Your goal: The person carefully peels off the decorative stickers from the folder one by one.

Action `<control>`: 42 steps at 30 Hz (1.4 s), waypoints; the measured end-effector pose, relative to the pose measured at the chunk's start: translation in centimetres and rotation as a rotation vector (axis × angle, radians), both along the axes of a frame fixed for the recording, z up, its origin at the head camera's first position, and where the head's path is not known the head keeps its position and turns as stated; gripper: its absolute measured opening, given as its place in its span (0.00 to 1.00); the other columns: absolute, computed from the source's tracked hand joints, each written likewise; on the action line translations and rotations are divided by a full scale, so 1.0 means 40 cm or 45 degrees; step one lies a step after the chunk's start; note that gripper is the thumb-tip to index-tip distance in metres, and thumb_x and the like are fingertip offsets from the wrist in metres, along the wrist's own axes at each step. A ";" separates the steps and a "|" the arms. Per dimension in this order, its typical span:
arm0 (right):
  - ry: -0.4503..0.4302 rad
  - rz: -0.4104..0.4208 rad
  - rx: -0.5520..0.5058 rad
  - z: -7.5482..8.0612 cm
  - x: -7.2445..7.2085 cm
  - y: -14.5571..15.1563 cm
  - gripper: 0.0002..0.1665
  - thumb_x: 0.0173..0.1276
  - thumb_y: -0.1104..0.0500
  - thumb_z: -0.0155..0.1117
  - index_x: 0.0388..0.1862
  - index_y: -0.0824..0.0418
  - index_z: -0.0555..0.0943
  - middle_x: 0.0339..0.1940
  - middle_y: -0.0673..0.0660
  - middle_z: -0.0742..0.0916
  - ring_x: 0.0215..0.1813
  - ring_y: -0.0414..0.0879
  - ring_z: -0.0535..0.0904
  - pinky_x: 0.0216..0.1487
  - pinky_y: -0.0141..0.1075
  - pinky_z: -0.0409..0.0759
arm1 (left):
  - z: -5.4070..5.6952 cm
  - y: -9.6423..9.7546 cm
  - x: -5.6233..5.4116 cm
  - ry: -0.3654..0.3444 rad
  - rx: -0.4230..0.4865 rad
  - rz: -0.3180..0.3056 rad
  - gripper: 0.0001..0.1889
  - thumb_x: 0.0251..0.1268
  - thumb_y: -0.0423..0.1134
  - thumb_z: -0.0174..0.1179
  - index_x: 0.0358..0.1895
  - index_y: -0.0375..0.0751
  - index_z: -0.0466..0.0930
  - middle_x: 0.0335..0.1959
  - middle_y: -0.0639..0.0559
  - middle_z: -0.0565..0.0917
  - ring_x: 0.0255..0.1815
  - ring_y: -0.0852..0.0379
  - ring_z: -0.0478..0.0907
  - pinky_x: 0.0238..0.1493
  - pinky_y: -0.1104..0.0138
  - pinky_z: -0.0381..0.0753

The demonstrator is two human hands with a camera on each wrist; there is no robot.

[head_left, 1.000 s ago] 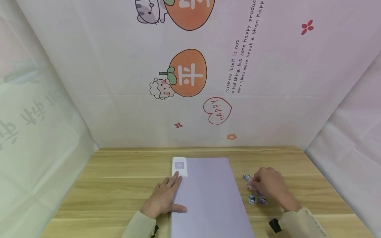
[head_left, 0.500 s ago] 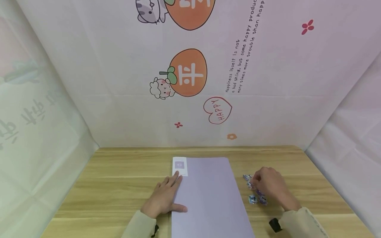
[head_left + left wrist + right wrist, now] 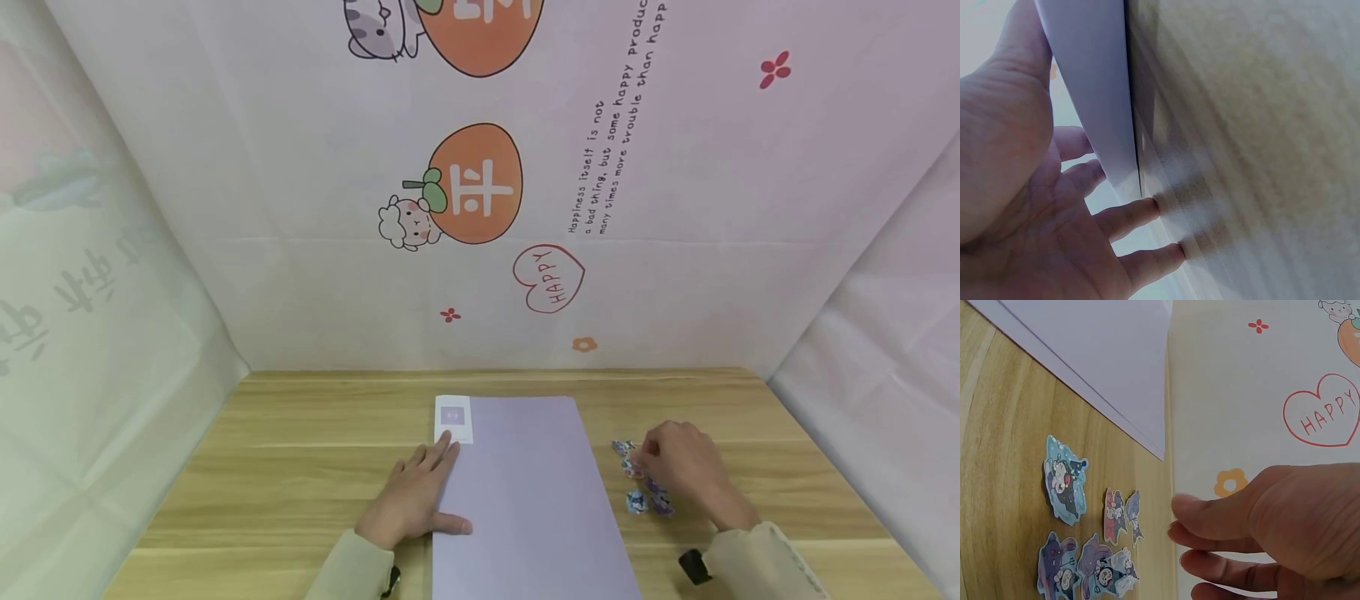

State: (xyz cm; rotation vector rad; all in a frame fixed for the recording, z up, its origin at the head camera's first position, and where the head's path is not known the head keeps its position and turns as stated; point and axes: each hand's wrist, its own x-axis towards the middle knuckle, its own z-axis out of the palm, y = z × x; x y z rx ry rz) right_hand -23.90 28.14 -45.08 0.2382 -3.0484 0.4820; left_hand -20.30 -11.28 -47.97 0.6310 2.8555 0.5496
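Observation:
My left hand [image 3: 412,502] lies spread across the left edge of a large flat lilac sheet or booklet [image 3: 536,500]. Its thumb rests on the lilac surface, and the index and middle fingertips touch near a white printed label [image 3: 464,431] at the far left corner. To the right, my right hand [image 3: 678,458] hovers with bent fingers over a cluster of cartoon stickers [image 3: 637,502]. From the right wrist, the thumb and index tips of that hand [image 3: 1254,531] come close together, with nothing visible between them. Several cut-out stickers [image 3: 1065,480] lie on the table beside them.
Wood-grain table [image 3: 300,467] lies under everything. A white printed cloth [image 3: 315,292] hangs behind the far edge, with more cloth at both sides. The lilac item shows layered edges in the right wrist view.
Both hands stay almost in place. The right fingertips shift very slightly over the stickers; the lilac item does not move.

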 end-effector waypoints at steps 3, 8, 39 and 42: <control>-0.002 -0.003 0.001 0.001 0.000 -0.001 0.13 0.61 0.57 0.75 0.19 0.53 0.81 0.21 0.47 0.82 0.26 0.46 0.73 0.26 0.40 0.71 | -0.001 0.000 0.000 -0.001 0.003 0.001 0.61 0.47 0.67 0.72 0.80 0.36 0.54 0.83 0.40 0.49 0.76 0.26 0.55 0.69 0.29 0.58; -0.025 -0.010 0.014 0.002 -0.001 0.000 0.13 0.58 0.58 0.77 0.19 0.52 0.81 0.23 0.47 0.83 0.27 0.46 0.73 0.28 0.41 0.72 | -0.002 -0.001 0.000 -0.005 0.004 0.000 0.61 0.47 0.67 0.72 0.80 0.36 0.54 0.83 0.40 0.49 0.76 0.26 0.55 0.69 0.29 0.57; 0.226 0.251 -0.010 -0.027 0.017 -0.051 0.16 0.65 0.53 0.73 0.48 0.60 0.86 0.42 0.58 0.87 0.48 0.59 0.81 0.49 0.59 0.79 | 0.007 -0.003 0.003 0.022 0.042 -0.023 0.60 0.47 0.66 0.73 0.78 0.33 0.56 0.82 0.37 0.52 0.74 0.24 0.57 0.68 0.29 0.59; 0.264 0.275 -0.041 -0.033 0.020 -0.059 0.20 0.66 0.53 0.72 0.53 0.61 0.84 0.48 0.61 0.86 0.54 0.63 0.80 0.54 0.62 0.77 | 0.009 -0.005 0.002 0.022 0.045 -0.026 0.60 0.47 0.66 0.73 0.78 0.33 0.57 0.81 0.36 0.52 0.74 0.23 0.57 0.68 0.30 0.59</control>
